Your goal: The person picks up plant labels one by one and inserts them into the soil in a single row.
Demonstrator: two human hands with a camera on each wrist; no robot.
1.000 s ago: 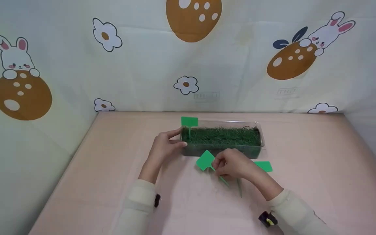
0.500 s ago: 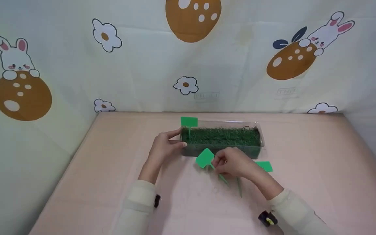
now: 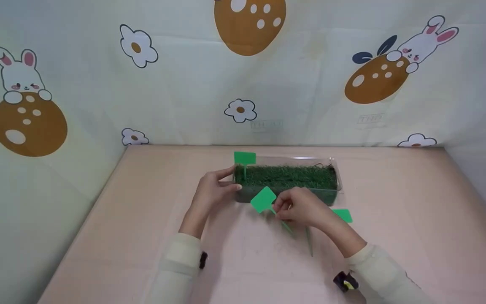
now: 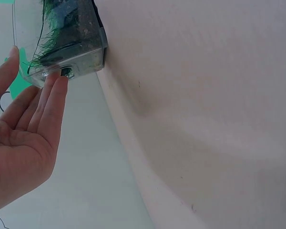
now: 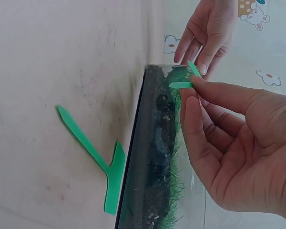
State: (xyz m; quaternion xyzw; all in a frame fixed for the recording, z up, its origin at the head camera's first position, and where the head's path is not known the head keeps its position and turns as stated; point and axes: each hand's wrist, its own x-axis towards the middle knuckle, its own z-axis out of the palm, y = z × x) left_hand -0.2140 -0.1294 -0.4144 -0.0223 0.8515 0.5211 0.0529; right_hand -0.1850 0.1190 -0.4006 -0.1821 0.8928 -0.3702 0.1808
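Observation:
My right hand (image 3: 304, 207) pinches the stem of a green plant label (image 3: 263, 199) between thumb and fingertips, in front of a clear planter box. The label tilts, its flat head up and left, its pointed stem (image 5: 181, 85) below the fingers. My left hand (image 3: 211, 192) touches the left end of the planter box (image 3: 285, 197), its thumb at the front corner; the left wrist view shows its fingers (image 4: 52, 107) nearly straight against the end wall. Dark soil and green grass (image 3: 289, 176) fill the box. Another green label (image 3: 245, 158) stands upright in its left end.
A third green plant label (image 3: 343, 215) lies on the pink tabletop (image 3: 243, 261), partly behind my right wrist. Behind the planter box rises a pale wall cloth (image 3: 184, 84) printed with rabbits and flowers.
My right hand has risen slightly with the pinched label, whose head now overlaps the box's front wall in the head view. The left hand and planter box stay in place.

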